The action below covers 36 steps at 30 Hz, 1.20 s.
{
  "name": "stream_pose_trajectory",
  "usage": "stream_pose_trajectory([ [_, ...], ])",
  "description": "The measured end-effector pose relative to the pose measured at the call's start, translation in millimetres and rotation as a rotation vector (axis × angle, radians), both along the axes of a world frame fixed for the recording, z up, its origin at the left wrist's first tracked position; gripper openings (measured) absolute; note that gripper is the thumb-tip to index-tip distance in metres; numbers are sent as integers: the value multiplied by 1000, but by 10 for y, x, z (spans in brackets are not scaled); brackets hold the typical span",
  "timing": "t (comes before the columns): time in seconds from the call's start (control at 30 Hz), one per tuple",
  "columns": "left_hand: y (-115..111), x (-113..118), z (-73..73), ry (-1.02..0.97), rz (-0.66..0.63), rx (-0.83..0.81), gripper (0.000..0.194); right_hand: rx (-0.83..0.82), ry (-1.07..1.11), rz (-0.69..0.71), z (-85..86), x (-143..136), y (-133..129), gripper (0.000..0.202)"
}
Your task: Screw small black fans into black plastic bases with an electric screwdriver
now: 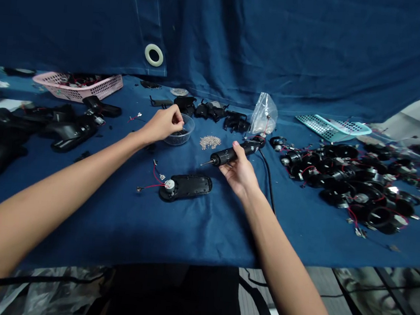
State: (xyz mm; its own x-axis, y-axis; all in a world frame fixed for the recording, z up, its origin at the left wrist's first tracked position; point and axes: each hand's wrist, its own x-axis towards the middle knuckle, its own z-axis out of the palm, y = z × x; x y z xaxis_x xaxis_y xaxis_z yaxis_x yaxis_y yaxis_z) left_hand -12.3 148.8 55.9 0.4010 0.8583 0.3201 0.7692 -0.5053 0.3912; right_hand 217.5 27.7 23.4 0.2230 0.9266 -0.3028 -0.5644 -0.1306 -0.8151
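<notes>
My left hand (168, 122) is over a round clear tub (187, 134) with small dark pieces in it. Its fingertips are pinched together, and anything between them is too small to make out. In my right hand (239, 171) lies a black electric screwdriver (228, 155), its bit pointing left. Below and between the hands, a black elongated housing (191, 187) rests on the blue cloth, with a round silvery motor (169, 186) and red and dark wires at its left end. A pile of small metal screws (210, 142) sits right of the tub.
Black housings (67, 129) and a pink basket (105, 88) are at the left. Black brackets (210, 110) and a plastic bag (264, 114) stand along the back. At the right are many wired black round parts (342, 175) and a turquoise basket (319, 127). A cable (269, 180) trails from the screwdriver.
</notes>
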Motion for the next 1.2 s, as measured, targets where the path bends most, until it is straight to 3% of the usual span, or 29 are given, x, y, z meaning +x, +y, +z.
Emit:
stream_pose_trajectory([
  [0.1, 27, -19, -56, -53, -41, -21, 12, -7, 3, -7, -8, -6, 5, 34],
  [0.3, 352, -43, -81, 63, -57, -89, 17, -22, 3, -32, -41, 6, 27, 32],
  [0.4, 333, -58, -60, 45, -51, -87, 8, -31, 5, -37, -50, 13, 33, 31],
  [0.53, 54, -75, -18, -66, -14, -31, 11, -16, 11, -29, -43, 0, 23, 30],
  [0.8, -697, -17, 8, -617, -75, 77, 10, -37, -12, -15, -41, -28, 22, 32],
  [1.03, -1162, 52, 75, -521, -122, 194, 16, -34, 2, -41, -37, -24, 10, 30],
  [1.2, -1343, 145, -53, -426, -296, 213, 19, -46, 5, -26, -19, -50, -6, 29],
])
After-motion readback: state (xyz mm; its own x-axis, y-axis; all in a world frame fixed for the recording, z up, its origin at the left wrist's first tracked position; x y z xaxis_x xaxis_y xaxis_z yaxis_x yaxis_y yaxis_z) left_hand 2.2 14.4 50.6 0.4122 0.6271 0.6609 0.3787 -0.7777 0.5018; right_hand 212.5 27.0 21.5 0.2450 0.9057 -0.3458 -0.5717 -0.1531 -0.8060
